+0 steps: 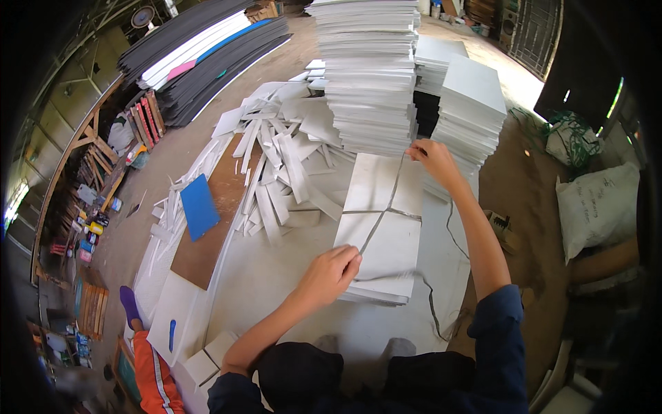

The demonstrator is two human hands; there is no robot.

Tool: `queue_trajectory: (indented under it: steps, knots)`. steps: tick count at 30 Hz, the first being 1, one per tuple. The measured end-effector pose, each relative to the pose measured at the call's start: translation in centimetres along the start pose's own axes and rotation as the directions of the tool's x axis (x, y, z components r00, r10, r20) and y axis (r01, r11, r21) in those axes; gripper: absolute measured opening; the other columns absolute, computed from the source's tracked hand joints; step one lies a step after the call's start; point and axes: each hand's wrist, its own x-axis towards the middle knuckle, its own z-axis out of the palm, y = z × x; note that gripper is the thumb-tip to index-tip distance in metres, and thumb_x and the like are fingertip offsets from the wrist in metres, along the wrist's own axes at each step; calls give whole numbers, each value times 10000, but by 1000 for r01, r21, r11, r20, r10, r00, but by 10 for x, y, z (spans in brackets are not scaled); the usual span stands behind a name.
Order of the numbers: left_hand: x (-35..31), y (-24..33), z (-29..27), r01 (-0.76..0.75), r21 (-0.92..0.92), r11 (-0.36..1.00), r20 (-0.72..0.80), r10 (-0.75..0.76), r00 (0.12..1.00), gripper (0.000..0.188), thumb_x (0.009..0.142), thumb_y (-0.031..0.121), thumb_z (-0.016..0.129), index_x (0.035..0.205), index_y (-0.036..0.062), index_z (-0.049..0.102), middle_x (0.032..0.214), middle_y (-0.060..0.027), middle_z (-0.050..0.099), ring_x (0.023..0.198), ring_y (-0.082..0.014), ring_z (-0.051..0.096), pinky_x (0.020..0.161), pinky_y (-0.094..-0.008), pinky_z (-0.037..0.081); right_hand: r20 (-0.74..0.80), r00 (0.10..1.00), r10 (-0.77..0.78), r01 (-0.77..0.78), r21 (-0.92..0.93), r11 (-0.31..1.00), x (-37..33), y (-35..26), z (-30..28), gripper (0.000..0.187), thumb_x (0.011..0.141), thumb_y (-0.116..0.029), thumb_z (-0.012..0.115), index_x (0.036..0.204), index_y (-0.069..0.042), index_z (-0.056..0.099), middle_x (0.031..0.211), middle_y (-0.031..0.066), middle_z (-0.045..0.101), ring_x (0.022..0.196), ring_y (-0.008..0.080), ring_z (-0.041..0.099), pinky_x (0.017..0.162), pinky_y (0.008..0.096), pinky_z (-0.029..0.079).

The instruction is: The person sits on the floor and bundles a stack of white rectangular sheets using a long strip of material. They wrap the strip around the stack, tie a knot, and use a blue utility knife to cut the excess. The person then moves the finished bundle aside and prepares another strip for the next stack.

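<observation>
A bundle of white sheets (396, 252) lies in front of me, with a dark strap (387, 209) running across it and lengthwise over it. My left hand (332, 274) is closed on the strap at the bundle's near left side. At its far edge my right hand (432, 157) pinches the same strap, arm stretched forward. Between my hands the strap runs taut and meets the crosswise band near the middle of the top sheet. Loose strap ends (433, 307) trail off the bundle's right side.
Behind the bundle rises a tall stack of white sheets (365, 76), with a lower stack (472, 96) to its right. White offcut strips (276, 176) lie heaped at left, near a brown board (207, 255) and a blue sheet (200, 207). Another person's orange-clad leg (153, 372) is at lower left.
</observation>
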Motion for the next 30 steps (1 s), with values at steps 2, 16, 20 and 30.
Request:
queue_trajectory:
  steps: [2, 16, 20, 30]
  knots:
    - [-10, -2, 4, -15, -79, 997, 57, 19, 998, 159, 871, 103, 427, 762, -13, 418, 680, -144, 450, 584, -316, 459, 555, -370, 375, 9, 998, -63, 63, -92, 994, 12, 21, 8, 255, 799, -264, 575, 745, -15, 597, 669, 130, 579, 636, 289, 528, 598, 353, 407]
    - [-97, -75, 92, 156, -599, 786, 237, -13, 972, 178, 904, 123, 363, 828, 8, 476, 661, -66, 447, 591, -154, 424, 586, -279, 376, 513, 846, 142, -344, 324, 881, 52, 82, 36, 320, 831, -359, 557, 732, -55, 563, 732, 5, 555, 702, 113, 507, 646, 244, 398]
    - [-98, -62, 112, 218, -491, 843, -21, -261, 965, 206, 899, 115, 344, 957, 4, 508, 661, -43, 430, 582, -130, 371, 592, -260, 357, 528, 847, 71, -512, 771, 380, 28, 75, 55, 248, 857, -324, 529, 736, -108, 516, 761, -29, 535, 759, 77, 515, 698, 212, 412]
    - [-95, -121, 132, 288, -435, 853, -422, -475, 772, 293, 940, 236, 314, 871, -14, 448, 710, -57, 429, 651, -139, 395, 601, -274, 357, 416, 867, 272, -469, 866, 170, -42, 103, 34, 215, 886, -282, 480, 726, -140, 464, 695, -60, 468, 692, 41, 469, 662, 214, 406]
